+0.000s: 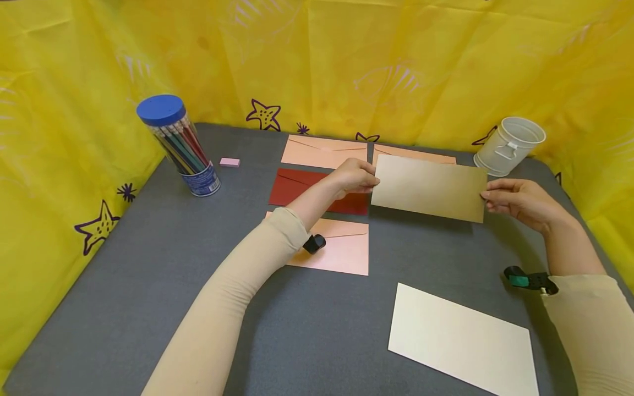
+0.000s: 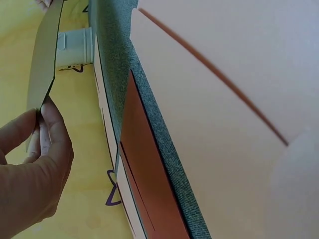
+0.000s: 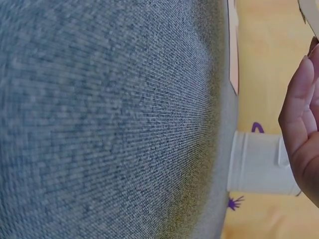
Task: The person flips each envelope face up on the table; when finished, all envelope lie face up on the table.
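Observation:
Both hands hold a flat gold envelope by its short ends, raised over the table with its plain face showing and a shadow below. My left hand pinches the left end between thumb and fingers; the left wrist view shows the same hand gripping the envelope's edge. At the opposite end, my right hand pinches the other short edge. Only part of the right hand appears in the right wrist view. Behind the gold envelope, a peach-orange envelope is partly covered from sight.
Left of it lie a pale peach envelope, a red envelope and a pink envelope. A cream rectangle lies at front right. A white metal pail, a pencil tub and a pink eraser stand farther back.

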`<state>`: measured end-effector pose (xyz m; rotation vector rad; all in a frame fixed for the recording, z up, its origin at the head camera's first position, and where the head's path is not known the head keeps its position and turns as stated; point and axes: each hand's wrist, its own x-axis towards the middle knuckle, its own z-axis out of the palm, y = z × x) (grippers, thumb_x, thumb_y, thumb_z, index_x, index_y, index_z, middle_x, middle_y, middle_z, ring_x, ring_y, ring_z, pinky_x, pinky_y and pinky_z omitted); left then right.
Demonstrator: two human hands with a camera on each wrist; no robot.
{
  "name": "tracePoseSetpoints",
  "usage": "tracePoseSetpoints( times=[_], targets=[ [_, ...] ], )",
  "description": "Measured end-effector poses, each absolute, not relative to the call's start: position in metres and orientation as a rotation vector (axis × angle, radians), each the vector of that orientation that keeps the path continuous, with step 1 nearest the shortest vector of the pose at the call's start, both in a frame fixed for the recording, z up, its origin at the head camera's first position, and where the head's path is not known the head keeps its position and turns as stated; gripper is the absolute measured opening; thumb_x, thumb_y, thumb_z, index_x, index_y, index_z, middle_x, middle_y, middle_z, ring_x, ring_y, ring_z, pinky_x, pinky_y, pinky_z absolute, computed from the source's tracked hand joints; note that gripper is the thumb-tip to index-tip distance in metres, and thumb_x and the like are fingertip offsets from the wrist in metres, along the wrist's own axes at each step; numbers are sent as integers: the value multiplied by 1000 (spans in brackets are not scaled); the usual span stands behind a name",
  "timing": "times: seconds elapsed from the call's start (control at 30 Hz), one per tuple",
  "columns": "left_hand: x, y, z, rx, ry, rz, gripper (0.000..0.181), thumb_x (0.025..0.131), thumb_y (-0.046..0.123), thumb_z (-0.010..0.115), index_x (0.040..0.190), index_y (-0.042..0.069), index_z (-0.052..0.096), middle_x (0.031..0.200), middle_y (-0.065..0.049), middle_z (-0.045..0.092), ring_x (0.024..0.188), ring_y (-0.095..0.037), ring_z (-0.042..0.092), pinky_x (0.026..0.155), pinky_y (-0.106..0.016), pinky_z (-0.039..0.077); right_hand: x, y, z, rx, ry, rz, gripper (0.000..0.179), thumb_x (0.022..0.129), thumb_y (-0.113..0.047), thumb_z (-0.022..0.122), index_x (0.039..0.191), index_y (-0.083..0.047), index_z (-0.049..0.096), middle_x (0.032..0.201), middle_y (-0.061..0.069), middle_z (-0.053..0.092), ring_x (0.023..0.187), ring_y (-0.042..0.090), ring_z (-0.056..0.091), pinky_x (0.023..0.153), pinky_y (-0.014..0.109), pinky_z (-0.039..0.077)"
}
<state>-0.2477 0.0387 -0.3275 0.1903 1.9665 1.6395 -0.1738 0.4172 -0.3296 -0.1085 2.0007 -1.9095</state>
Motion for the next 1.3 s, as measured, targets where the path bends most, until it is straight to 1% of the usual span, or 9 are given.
tracePoseSetpoints(
  times=[0.13,0.3,0.4,0.5,0.7,0.9,1.03,1.17,1.3],
  targets=[
    [-248,37,-325,193,1956,1672,33,93,3,64,124,-6,61,108,-13,64,83,-16,62,102,-38,53,-174,419,-330,-143,1904,-1998,29,99,7,46,98,-8,70,90,0,77,78,13,73,74,23,60],
    [-248,34,-326,215,1975,1681,36,92,5,66,127,-4,62,134,-19,59,106,-25,66,104,-38,52,-173,420,-331,-209,1782,-2073,33,99,10,42,100,-4,71,92,5,77,83,17,75,78,25,61],
    [-248,34,-326,234,1980,1690,38,92,6,66,129,-3,62,139,-17,56,120,-31,62,107,-39,50,-172,421,-332,-224,1753,-2103,33,99,11,41,100,-3,71,94,5,77,85,18,75,79,26,60],
    [-249,34,-327,246,1989,1701,37,93,8,66,128,-2,63,140,-16,56,125,-32,60,110,-40,47,-171,421,-332,-232,1782,-2112,34,99,12,41,99,-3,72,93,5,76,84,17,74,79,25,60],
    [-249,35,-328,235,2028,1726,32,92,12,68,122,2,67,132,-14,62,120,-32,61,110,-39,47,-172,423,-335,-298,1749,-2131,36,99,13,38,103,-2,71,95,8,76,84,20,75,78,28,61],
    [-247,37,-331,257,1982,1782,27,93,7,66,119,-1,69,122,-23,67,116,-38,65,105,-44,51,-173,427,-339,-442,1614,-2110,44,99,16,29,115,3,68,109,14,76,100,24,74,87,30,59],
    [-245,38,-331,254,2012,1746,23,95,5,62,115,1,71,120,-20,70,103,-28,69,102,-40,53,-171,429,-339,-486,1627,-2077,44,101,14,28,122,3,66,117,11,74,107,22,72,91,28,58],
    [-244,41,-332,235,2025,1732,23,97,9,59,114,-1,72,119,-19,69,88,-15,65,100,-37,55,-170,431,-338,-437,1697,-2054,44,101,13,29,121,1,67,119,5,73,105,18,73,89,28,59],
    [-243,45,-335,268,2044,1706,26,97,10,60,118,-3,69,124,-19,66,88,-14,64,97,-32,56,-168,431,-337,-373,1787,-2029,42,101,13,33,117,-1,69,117,1,73,99,13,72,85,27,60]
  ],
)
